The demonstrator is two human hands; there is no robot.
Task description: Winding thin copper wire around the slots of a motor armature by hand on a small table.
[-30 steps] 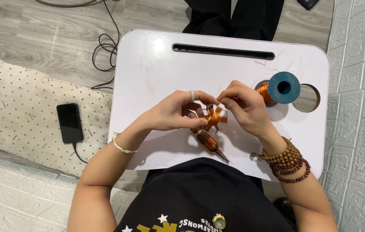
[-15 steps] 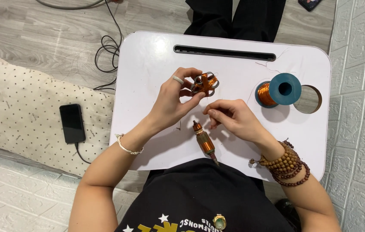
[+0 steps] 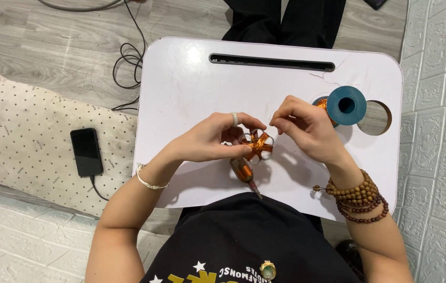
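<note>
White lap table (image 3: pixel 181 78) on grey plank floor (image 3: pixel 34 47). Left hand (image 3: pixel 210 141) pinches copper-wound armature (image 3: pixel 257 144) mid-table; right hand (image 3: pixel 307 128) fingers pinch its wire. Blue spool (image 3: pixel 346 105) near right edge.

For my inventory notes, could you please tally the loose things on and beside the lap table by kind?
Copper-wound rotors: 2 (one in left hand at, one lying at)
Wire spool: 1
Phone: 1
Pillow: 1
Total: 5

A black phone (image 3: pixel 86 152), its screen dark, lies on the dotted cushion (image 3: pixel 29 136)
</note>
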